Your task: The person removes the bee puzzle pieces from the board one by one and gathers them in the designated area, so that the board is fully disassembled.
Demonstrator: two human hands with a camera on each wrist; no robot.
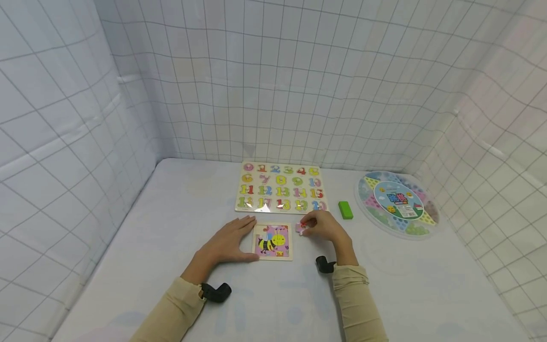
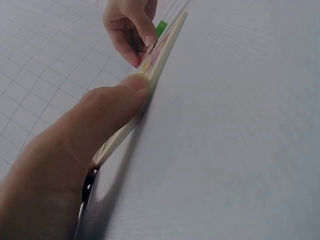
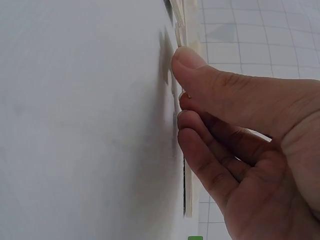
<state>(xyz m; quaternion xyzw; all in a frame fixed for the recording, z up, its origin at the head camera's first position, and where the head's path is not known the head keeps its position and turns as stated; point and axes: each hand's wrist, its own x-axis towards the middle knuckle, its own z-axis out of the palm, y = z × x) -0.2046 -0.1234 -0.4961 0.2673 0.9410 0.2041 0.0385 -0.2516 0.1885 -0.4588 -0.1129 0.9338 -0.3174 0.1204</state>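
Observation:
A small square jigsaw puzzle (image 1: 279, 241) with a bee picture lies flat in a pale wooden frame. My left hand (image 1: 231, 241) rests along the frame's left side with fairly straight fingers at its far corner. The left thumb (image 2: 136, 82) presses on the frame's near edge in the left wrist view. To the right of the frame, my right hand (image 1: 322, 225) pinches a pink puzzle piece (image 1: 298, 228) with some red on it, between thumb and fingers. From the right wrist, the piece (image 3: 180, 35) appears edge-on above the thumb, close over the table.
Behind the frame lies a large number board (image 1: 278, 184). A green block (image 1: 345, 210) is right of it, and farther right a round, colourful game board (image 1: 367, 209) in clear packaging. Grid-patterned cloth walls (image 1: 290, 85) enclose the white table (image 1: 265, 304).

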